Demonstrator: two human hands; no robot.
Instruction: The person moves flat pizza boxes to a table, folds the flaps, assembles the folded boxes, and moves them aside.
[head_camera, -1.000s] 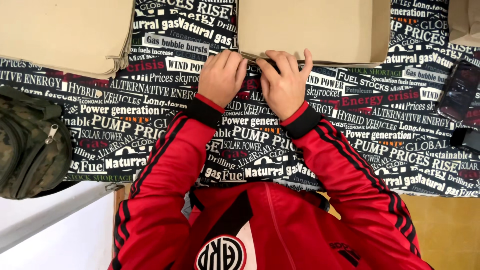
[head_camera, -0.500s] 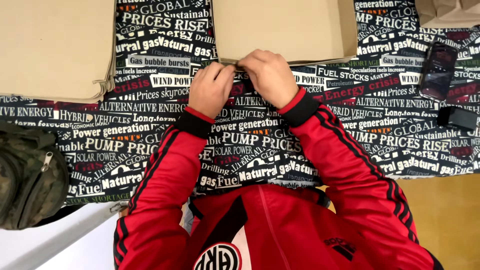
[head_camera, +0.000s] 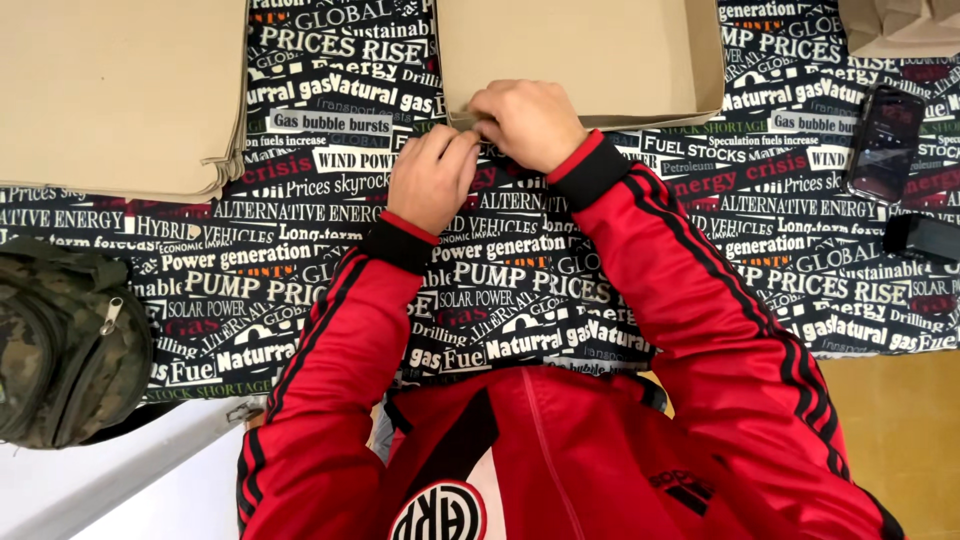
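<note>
The flat tan paper sheet (head_camera: 590, 50) lies at the far middle of the tabletop (head_camera: 560, 290), on a black cloth printed with white and red words. Its right side is folded up into a narrow standing flap. Both hands meet at the near edge of this sheet, close to its near left corner.

The right hand (head_camera: 528, 122) rests on that edge with the fingers curled down; its grip is clenched on the paper edge, and the fingertips are hidden under the hand. The left hand (head_camera: 432, 178) is just beside it, touching it, with the fingers bent toward the same edge. I cannot tell if the left grip really holds the paper or only presses on it. Both arms wear red sleeves with black stripes and black cuffs.

To the left, well apart from the hands, a stack of tan paper sheets (head_camera: 120, 90) lies flat on the cloth. A camouflage bag (head_camera: 65, 345) with a zipper sits at the left near corner of the tabletop. At the right side there is a dark phone (head_camera: 886, 143), and near it a small black object (head_camera: 925, 237). In the far right corner more folded tan paper (head_camera: 900, 25) is partly in view.
</note>
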